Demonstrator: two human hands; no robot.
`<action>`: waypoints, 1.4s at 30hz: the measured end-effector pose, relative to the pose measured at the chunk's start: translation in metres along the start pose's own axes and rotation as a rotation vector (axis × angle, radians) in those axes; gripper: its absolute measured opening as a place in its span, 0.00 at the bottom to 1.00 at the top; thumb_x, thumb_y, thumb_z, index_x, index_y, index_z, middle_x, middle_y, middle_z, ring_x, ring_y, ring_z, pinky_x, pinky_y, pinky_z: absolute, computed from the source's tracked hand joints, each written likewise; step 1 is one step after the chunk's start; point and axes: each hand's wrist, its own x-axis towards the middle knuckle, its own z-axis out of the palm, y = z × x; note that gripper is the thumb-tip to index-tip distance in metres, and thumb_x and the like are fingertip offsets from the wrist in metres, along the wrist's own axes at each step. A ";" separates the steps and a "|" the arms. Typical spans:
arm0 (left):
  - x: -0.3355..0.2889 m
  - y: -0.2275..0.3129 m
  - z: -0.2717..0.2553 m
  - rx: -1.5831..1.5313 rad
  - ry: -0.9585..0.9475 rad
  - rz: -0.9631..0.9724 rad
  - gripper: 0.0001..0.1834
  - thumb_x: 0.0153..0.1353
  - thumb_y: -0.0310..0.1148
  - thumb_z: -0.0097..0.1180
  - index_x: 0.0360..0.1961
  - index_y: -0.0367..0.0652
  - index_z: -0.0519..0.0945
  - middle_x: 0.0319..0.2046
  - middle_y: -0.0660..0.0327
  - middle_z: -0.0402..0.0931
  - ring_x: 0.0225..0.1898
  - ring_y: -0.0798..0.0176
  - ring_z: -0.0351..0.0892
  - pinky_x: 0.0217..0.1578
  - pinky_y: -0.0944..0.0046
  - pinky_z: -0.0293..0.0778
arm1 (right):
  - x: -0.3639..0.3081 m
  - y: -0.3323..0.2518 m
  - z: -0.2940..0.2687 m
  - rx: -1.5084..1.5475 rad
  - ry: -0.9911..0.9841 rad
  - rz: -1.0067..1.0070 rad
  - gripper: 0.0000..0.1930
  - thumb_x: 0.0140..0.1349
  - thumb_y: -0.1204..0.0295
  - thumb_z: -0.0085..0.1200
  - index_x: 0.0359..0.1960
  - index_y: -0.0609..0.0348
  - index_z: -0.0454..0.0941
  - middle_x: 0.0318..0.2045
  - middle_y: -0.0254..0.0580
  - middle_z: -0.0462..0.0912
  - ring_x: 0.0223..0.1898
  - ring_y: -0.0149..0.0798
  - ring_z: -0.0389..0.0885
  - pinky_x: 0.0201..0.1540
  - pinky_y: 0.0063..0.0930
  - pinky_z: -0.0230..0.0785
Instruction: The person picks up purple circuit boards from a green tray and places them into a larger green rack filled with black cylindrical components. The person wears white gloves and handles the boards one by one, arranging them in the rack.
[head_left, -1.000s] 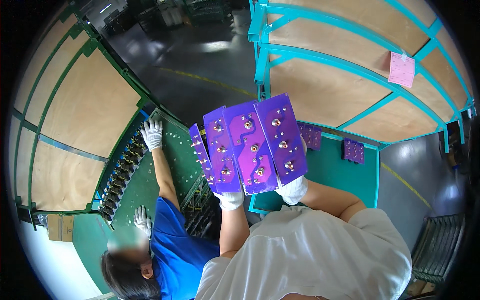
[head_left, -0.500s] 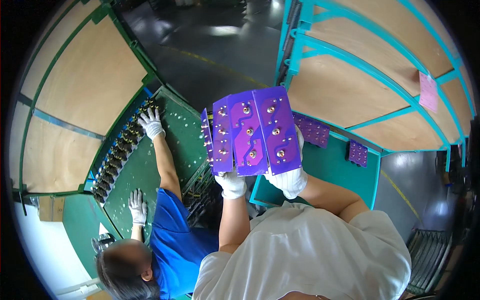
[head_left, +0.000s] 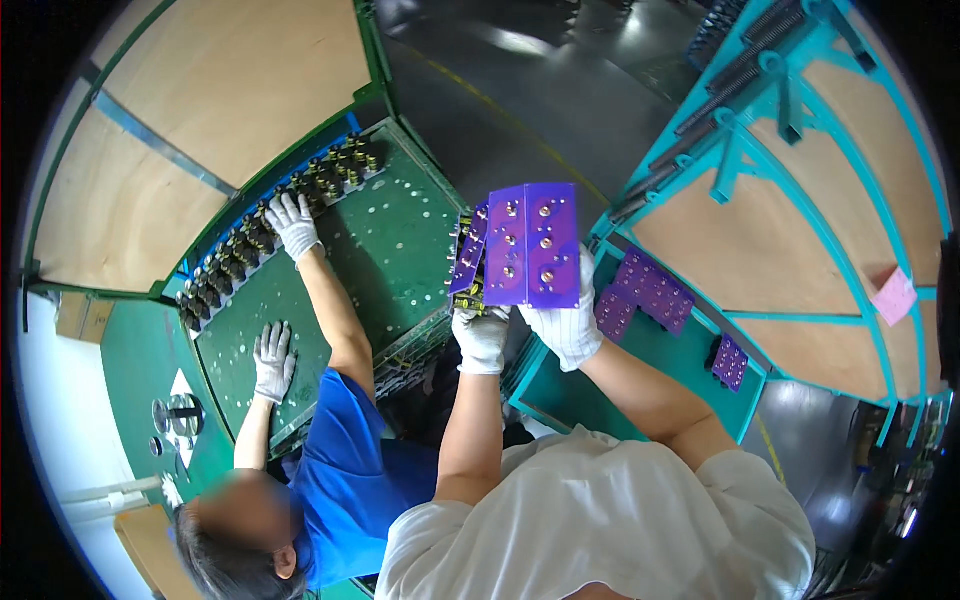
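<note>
In front of me, several purple circuit boards (head_left: 532, 243), dotted with metal terminals, are held up side by side. The boards at their left (head_left: 470, 255) tilt more steeply, and yellow-and-black components (head_left: 470, 297) show beneath them. My left hand (head_left: 482, 340), in a white glove, grips the lower left of this group, its fingers partly hidden underneath. On the lower right edge my right hand (head_left: 568, 328), also gloved, is closed, with its fingertips behind the boards. Both forearms reach up from below.
At left, a co-worker in blue (head_left: 350, 480) leans over a green bench (head_left: 390, 235), one gloved hand on a row of black-and-yellow components (head_left: 235, 262). More purple boards (head_left: 650, 290) lie on a teal-framed table (head_left: 590, 400) at right, beside teal-framed wooden panels (head_left: 800, 250).
My view has turned left. The boards in my hands have moved closer to the green bench, and the left ones now tilt with components showing below. The co-worker's upper hand has shifted along the row.
</note>
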 end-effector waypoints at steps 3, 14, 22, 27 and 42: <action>0.006 0.011 -0.022 -0.138 0.183 0.000 0.26 0.43 0.27 0.54 0.49 0.43 0.71 0.47 0.57 0.73 0.46 0.57 0.75 0.44 0.57 0.75 | 0.020 0.016 0.018 -0.602 -0.095 -0.178 0.32 0.43 0.68 0.61 0.51 0.56 0.59 0.45 0.43 0.68 0.45 0.41 0.71 0.45 0.34 0.69; 0.027 0.047 -0.088 -0.236 0.295 0.058 0.26 0.41 0.38 0.46 0.45 0.42 0.73 0.44 0.56 0.74 0.46 0.52 0.73 0.49 0.52 0.68 | 0.088 0.052 0.169 -1.769 -0.512 -0.182 0.37 0.36 0.52 0.64 0.46 0.61 0.63 0.37 0.48 0.73 0.37 0.48 0.77 0.39 0.43 0.70; 0.059 0.096 -0.034 -0.073 0.092 0.156 0.23 0.66 0.44 0.31 0.51 0.38 0.65 0.44 0.49 0.72 0.45 0.50 0.72 0.48 0.53 0.69 | 0.102 0.138 0.228 -1.990 -0.685 -0.009 0.35 0.38 0.53 0.61 0.48 0.60 0.66 0.43 0.44 0.74 0.46 0.41 0.75 0.46 0.40 0.66; 0.066 0.107 -0.052 -0.259 0.355 0.115 0.25 0.43 0.35 0.44 0.45 0.40 0.72 0.45 0.50 0.73 0.49 0.49 0.71 0.53 0.48 0.65 | 0.132 0.139 0.244 -1.951 -0.590 0.029 0.38 0.38 0.48 0.58 0.49 0.61 0.65 0.45 0.49 0.73 0.47 0.43 0.75 0.48 0.40 0.67; 0.045 0.073 -0.049 -0.105 0.368 -0.123 0.31 0.46 0.37 0.45 0.54 0.38 0.63 0.40 0.40 0.72 0.27 0.51 0.76 0.28 0.62 0.79 | 0.179 0.085 0.125 -2.235 -0.779 0.213 0.38 0.39 0.52 0.61 0.52 0.57 0.65 0.49 0.49 0.71 0.51 0.47 0.72 0.51 0.44 0.64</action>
